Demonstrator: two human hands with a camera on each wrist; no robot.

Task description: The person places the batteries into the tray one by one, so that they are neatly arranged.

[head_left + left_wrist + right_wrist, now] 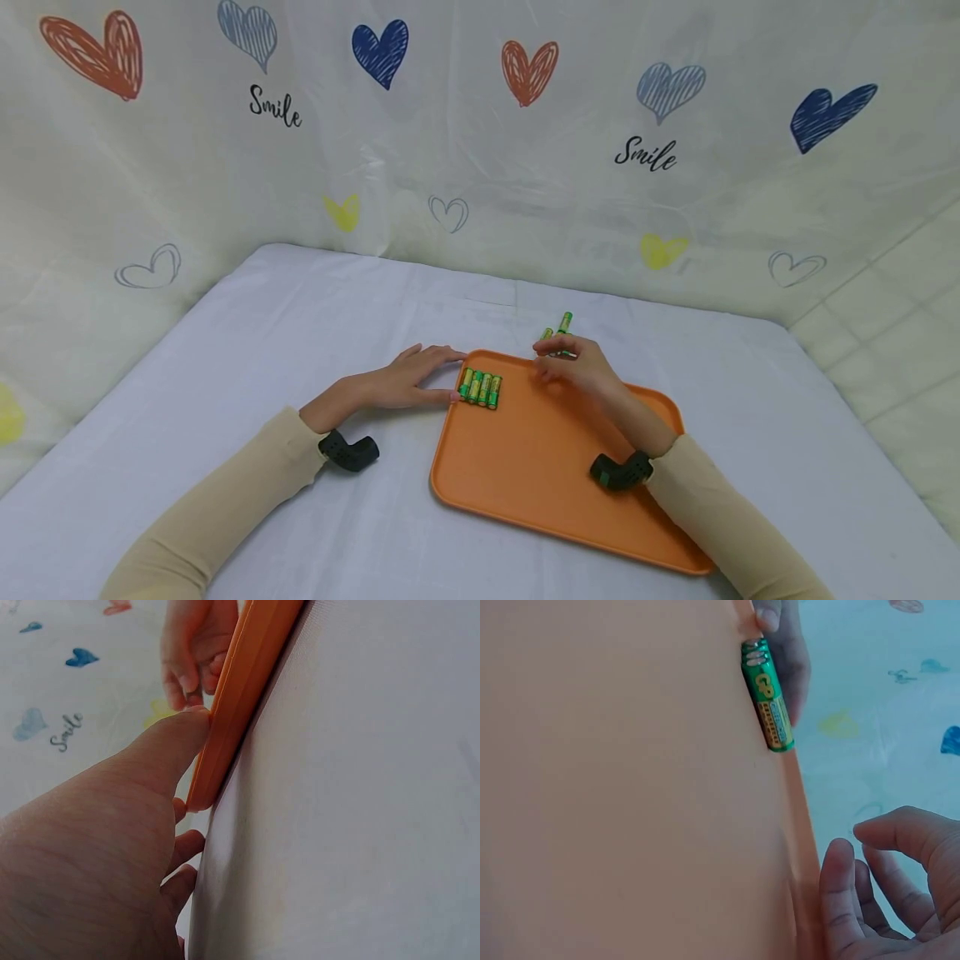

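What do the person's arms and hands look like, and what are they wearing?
The left sleeve and right sleeve are plain beige, ending near the wrists. By each cuff is a black, bent device: left device, right device. The left hand and right hand are ungloved. No cables show.

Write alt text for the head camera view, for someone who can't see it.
A person's right hand hovers over the far edge of an orange tray, near loose green batteries on the white table beyond. The left hand touches the tray's left rim, beside four batteries lined up in its far left corner. Hearts decorate the sheet behind.
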